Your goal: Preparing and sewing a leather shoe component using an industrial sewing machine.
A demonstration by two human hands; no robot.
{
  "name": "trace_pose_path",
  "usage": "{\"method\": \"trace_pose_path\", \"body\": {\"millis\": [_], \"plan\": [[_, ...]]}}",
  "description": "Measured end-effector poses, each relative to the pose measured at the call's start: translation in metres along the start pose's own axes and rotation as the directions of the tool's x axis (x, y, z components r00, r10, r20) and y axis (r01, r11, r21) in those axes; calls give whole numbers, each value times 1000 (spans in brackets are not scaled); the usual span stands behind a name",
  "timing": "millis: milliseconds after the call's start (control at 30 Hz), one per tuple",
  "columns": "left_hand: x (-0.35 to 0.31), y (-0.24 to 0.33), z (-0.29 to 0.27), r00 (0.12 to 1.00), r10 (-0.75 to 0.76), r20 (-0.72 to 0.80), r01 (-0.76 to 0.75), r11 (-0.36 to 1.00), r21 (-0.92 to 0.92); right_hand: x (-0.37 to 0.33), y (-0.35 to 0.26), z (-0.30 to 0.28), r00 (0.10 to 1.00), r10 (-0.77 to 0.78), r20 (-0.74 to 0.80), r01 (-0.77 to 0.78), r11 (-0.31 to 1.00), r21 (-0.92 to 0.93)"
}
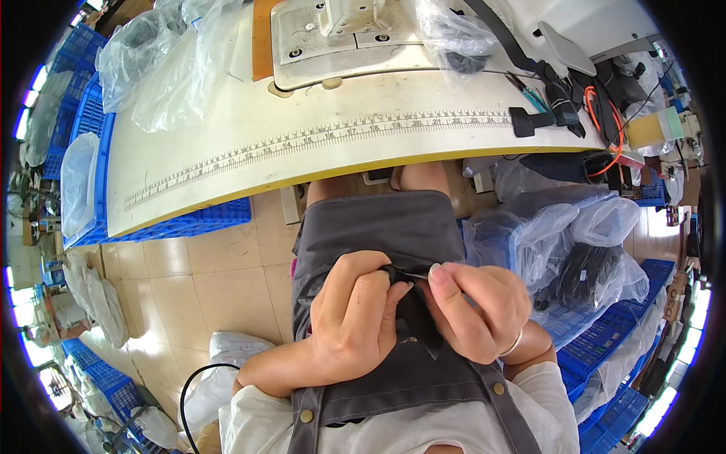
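My left hand is closed, its thumb and fingers pinching the upper end of a black strip that looks like cloth or webbing. The strip hangs down between my hands, over the dark grey apron on my lap. Opposite it, my right hand is closed in a pinch on a thin, shiny, needle-like piece. This piece reaches from the right fingertips to the strip's upper end; whether it goes into the strip I cannot tell. Curled fingers hide part of both.
Ahead, a white table carries a printed ruler scale, a machine base, plastic bags and black straps beside small snips. Blue crates with plastic-wrapped black goods stand at my right; another crate is at the left.
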State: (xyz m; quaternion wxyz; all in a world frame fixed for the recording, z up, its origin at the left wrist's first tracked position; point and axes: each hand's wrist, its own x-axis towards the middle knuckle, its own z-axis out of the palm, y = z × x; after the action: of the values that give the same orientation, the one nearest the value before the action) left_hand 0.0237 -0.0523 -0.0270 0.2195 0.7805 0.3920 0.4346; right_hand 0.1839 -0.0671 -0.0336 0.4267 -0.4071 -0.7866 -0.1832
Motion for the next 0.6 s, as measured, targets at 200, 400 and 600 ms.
{"method": "trace_pose_path", "body": {"millis": [200, 400, 600], "plan": [[0, 4, 3, 1000, 15, 4, -16, 993, 117, -1, -4, 3, 1000, 13, -12, -14, 1000, -25], [-4, -4, 6, 988, 154, 33, -156, 935, 319, 2, 0, -2, 997, -19, 75, 22, 999, -30], [-6, -12, 11, 965, 259, 31, -247, 871, 425, 5, 7, -7, 987, -47, 154, 49, 999, -7]]}}
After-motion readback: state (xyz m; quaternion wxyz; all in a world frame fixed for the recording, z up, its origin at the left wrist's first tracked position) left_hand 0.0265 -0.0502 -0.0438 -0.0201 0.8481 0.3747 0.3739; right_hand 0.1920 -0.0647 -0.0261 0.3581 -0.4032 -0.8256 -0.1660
